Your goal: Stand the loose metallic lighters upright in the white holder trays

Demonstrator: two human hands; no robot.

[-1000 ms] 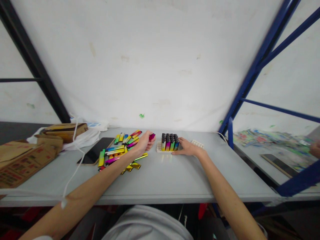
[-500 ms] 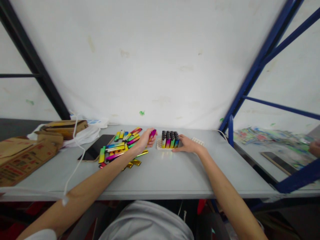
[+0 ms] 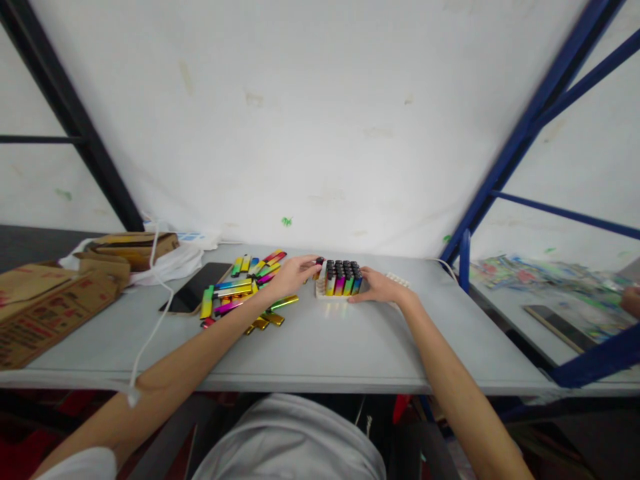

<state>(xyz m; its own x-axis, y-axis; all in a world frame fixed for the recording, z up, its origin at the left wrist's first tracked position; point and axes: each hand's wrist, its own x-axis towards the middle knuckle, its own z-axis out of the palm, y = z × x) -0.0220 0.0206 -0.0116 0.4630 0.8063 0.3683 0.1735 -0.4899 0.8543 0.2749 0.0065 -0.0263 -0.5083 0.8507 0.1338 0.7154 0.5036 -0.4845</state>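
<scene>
Several lighters (image 3: pixel 343 280) with black tops and shiny rainbow bodies stand upright in rows in a white tray (image 3: pixel 321 291). My left hand (image 3: pixel 295 275) is closed on a lighter (image 3: pixel 319 263), its black top showing at my fingertips, beside the tray's left end. How low that lighter reaches is partly hidden. At the tray's right end, my right hand (image 3: pixel 376 285) grips with the thumb in front and the fingers behind. A loose pile of lighters (image 3: pixel 233 291) in yellow, green, pink and gold lies left of and under my left forearm.
A phone (image 3: pixel 196 289) lies left of the pile. Cardboard boxes (image 3: pixel 55 310), white plastic bags (image 3: pixel 167 263) and a hanging white cord (image 3: pixel 153 337) are further left. Another white tray (image 3: pixel 399 280) lies behind my right hand. Blue rack posts (image 3: pixel 465 260) stand right, with another person's hand (image 3: pixel 631 300) beyond.
My left hand has brought its lighter right, to the tray's left end, and turned it upright with the black top up. My right hand stays at the tray. The view has shifted slightly.
</scene>
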